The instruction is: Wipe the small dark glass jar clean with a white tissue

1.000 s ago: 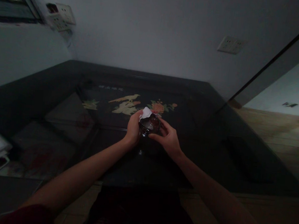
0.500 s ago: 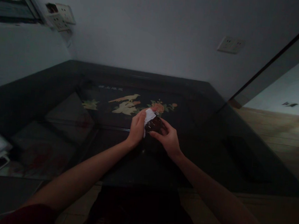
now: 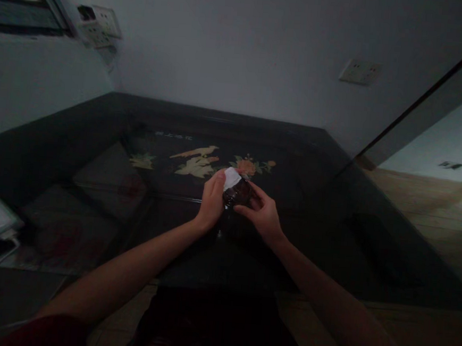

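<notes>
Head view, dark glass (image 3: 237,194) (orientation unclear), white tissue (image 3: 231,178) atop

the white tissue (image 3: 231,178) has slid from the dark glass's (image 3: 238,194) top to its left side.

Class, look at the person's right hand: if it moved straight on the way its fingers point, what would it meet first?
The right hand points left, onto the dark glass object it already touches; beyond that, the white tissue and left hand. Depth is unclear in the dim light.
</notes>
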`<action>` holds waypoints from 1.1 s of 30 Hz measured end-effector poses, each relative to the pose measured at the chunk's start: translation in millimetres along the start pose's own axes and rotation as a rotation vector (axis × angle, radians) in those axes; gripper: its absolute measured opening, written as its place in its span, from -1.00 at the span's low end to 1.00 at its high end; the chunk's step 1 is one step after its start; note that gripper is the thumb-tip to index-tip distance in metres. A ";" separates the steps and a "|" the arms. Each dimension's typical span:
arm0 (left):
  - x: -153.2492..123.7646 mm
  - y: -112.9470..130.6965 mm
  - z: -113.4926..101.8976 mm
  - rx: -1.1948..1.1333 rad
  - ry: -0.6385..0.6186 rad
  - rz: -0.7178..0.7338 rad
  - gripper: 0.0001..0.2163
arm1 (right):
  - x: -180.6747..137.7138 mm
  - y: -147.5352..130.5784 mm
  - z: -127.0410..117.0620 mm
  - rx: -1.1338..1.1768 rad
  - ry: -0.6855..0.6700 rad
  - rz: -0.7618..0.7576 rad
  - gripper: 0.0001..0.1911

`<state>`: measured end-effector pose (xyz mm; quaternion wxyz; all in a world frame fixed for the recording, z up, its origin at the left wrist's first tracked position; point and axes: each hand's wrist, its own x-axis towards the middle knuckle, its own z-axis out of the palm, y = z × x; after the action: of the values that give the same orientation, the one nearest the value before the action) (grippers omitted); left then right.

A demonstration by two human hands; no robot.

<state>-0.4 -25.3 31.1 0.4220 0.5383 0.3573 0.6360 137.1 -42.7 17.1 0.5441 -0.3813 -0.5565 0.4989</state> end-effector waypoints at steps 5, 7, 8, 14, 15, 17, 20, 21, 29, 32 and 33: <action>-6.4 2.7 -1.9 0.291 -0.086 0.381 -0.63 | 0.0 2.0 1.0 0.023 0.041 0.024 -0.20; -4.6 4.4 -2.8 0.281 -0.107 0.349 -0.62 | -0.8 1.4 0.2 -0.001 0.042 0.015 -0.20; -2.9 4.9 -3.1 0.244 -0.109 0.288 -0.62 | -1.3 1.1 -0.3 -0.021 0.040 0.005 -0.20; 14.0 2.0 -5.2 -0.166 -0.155 -0.308 -0.68 | -3.2 -0.5 -4.3 -0.125 -0.031 -0.050 -0.12; 16.7 1.3 -5.7 -0.228 -0.181 -0.396 -0.69 | -3.2 -0.8 -5.1 -0.137 -0.049 -0.054 -0.10; 20.4 0.2 -6.4 -0.326 -0.242 -0.538 -0.69 | -2.8 -1.5 -6.1 -0.160 -0.077 -0.062 -0.09; 19.9 -2.4 -5.2 -0.387 -0.220 -0.579 -0.69 | -1.8 -2.6 -5.7 -0.152 -0.086 -0.057 -0.11; 17.9 -3.9 -4.2 -0.379 -0.165 -0.535 -0.69 | -1.3 -2.8 -5.1 -0.136 -0.081 -0.052 -0.13; -11.6 -3.3 4.6 0.050 0.049 0.095 -0.63 | 2.0 0.9 1.4 0.008 0.064 0.040 -0.24; -10.5 -0.1 3.9 0.124 0.015 0.148 -0.64 | 1.2 2.4 1.2 -0.010 0.070 0.040 -0.22; -8.0 -0.2 3.1 0.108 -0.002 0.105 -0.64 | 0.7 2.8 0.7 -0.029 0.067 0.031 -0.21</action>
<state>3.2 -32.6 28.4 0.3587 0.5788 0.3621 0.6365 136.1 -41.5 14.7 0.5490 -0.4142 -0.5392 0.4861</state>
